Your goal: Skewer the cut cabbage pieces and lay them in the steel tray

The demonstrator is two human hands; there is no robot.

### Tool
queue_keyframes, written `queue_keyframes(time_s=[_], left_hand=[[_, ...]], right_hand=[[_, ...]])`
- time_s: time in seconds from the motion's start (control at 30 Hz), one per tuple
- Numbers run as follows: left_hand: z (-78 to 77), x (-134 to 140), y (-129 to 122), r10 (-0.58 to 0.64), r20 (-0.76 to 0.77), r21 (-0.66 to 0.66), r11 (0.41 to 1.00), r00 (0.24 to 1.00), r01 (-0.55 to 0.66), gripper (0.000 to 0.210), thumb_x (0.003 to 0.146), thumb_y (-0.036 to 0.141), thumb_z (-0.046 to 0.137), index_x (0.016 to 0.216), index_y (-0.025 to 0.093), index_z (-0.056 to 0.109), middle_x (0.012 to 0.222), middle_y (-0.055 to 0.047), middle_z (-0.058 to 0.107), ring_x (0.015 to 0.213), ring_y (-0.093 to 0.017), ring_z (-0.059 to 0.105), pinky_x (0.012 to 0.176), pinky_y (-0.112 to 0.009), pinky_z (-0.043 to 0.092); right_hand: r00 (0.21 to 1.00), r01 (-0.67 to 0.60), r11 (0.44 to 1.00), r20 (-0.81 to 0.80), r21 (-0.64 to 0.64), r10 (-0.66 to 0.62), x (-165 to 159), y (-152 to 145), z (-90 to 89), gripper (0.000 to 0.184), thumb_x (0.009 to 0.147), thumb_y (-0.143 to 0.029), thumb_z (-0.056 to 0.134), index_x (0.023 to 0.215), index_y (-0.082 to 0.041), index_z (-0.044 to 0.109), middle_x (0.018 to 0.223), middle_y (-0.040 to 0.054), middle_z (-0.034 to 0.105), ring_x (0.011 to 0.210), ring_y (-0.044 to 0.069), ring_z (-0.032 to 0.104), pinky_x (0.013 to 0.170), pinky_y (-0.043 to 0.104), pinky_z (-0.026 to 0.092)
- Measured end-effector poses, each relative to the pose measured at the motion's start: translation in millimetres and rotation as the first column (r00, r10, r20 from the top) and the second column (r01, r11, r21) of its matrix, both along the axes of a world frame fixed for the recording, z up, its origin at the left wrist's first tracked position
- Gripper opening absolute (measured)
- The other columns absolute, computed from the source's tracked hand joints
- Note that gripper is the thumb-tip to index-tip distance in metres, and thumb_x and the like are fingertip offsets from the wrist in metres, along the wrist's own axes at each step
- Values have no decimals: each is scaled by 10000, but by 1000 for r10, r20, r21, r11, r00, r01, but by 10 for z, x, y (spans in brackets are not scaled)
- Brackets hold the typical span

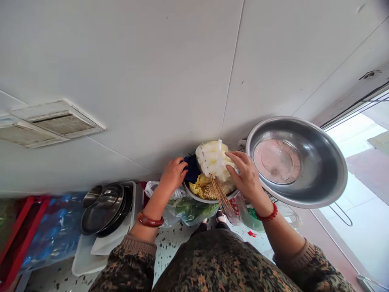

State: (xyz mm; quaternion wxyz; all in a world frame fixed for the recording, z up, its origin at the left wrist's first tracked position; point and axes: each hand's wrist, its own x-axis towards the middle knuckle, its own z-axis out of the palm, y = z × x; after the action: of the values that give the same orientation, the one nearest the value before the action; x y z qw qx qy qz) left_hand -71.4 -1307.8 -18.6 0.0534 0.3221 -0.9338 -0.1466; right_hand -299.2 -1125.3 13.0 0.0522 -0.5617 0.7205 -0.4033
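A plastic-wrapped bundle of white skewered food (211, 158) rests in a metal bowl (199, 198), its thin wooden sticks (220, 192) pointing down toward me. Under and in front of it lie yellowish leafy pieces (199, 184) and pale thin strands, perhaps enoki mushrooms. My right hand (247, 176) is at the bundle's right side, fingers spread, the tips at its wrapping. At the bowl's left edge, my left hand (174, 175) has loosely bent fingers with gaps between them, beside a dark blue cloth-like thing (191, 168). Whether it touches the blue thing is unclear.
A large steel basin (322, 162) stands on a wire rack at right, close to my right wrist. Bags of greens (194, 209) sit below the bowl. Left are stacked pans (101, 213), a white bin (88, 251) and wrapped bottles (51, 235). A white wall (167, 81) rises behind.
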Motion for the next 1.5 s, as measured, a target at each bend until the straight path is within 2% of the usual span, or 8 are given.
queue_keyframes(time_s=[0.23,0.37,0.47,0.77,0.93,1.03,1.33,1.5], left_hand=[[118,67,-75,341,-471,400,904,813,-148,123,856,302,550,841,195,610,1063,-77,689,1014,-225,629,948,-408,468],[488,118,-66,544,-671,571,812,505,-116,204,822,371,641,921,197,605,1034,-52,686,979,-192,627,911,-351,477],[855,68,5,534,-728,562,824,430,-71,234,795,379,697,913,199,605,841,-7,647,802,-147,612,791,-291,491],[1774,-333,405,297,-783,469,859,547,205,214,923,445,546,914,234,507,735,-3,617,662,-148,584,585,-261,461],[1803,-452,467,143,-776,303,939,614,164,186,920,405,575,895,223,546,703,22,510,615,-112,489,562,-235,408],[1793,-474,447,121,-789,232,966,602,110,210,916,423,577,875,219,547,703,26,471,605,-105,453,549,-231,387],[1786,-245,552,160,-537,471,872,828,137,368,715,514,754,801,179,627,684,20,565,651,-139,535,591,-255,428],[1727,103,470,304,-470,513,858,828,-24,305,715,455,766,717,169,661,612,26,552,578,-132,502,537,-254,387]], right_hand=[[943,-310,942,-85,131,322,40,-46,-188,428,983,-266,473,1410,-233,490,1503,124,437,1413,267,369,1145,527,357],[948,-316,946,-11,72,318,-34,-7,-102,388,980,-288,488,1357,-227,556,1457,139,495,1372,282,432,1121,535,385],[968,-209,977,131,-43,213,-105,-6,104,367,973,-321,502,1316,-226,591,1358,131,588,1276,265,534,1083,497,435],[682,-337,902,590,-271,432,44,-261,788,629,881,-477,620,1444,-278,423,1442,104,515,1247,249,552,1017,430,475],[690,-423,868,527,-262,495,229,-357,1018,401,850,-492,653,1134,-209,657,1039,48,700,918,194,639,812,330,506],[721,-297,903,548,-310,425,263,-352,1116,304,917,-458,570,815,-184,655,663,-29,568,637,116,521,601,259,422],[708,-132,893,589,-431,389,220,-220,1419,291,968,-508,474,870,-255,582,691,-34,480,638,126,531,556,251,439],[657,-71,894,653,-443,376,163,-137,1499,206,955,-463,528,848,-293,574,640,-35,436,588,143,548,460,247,447]])
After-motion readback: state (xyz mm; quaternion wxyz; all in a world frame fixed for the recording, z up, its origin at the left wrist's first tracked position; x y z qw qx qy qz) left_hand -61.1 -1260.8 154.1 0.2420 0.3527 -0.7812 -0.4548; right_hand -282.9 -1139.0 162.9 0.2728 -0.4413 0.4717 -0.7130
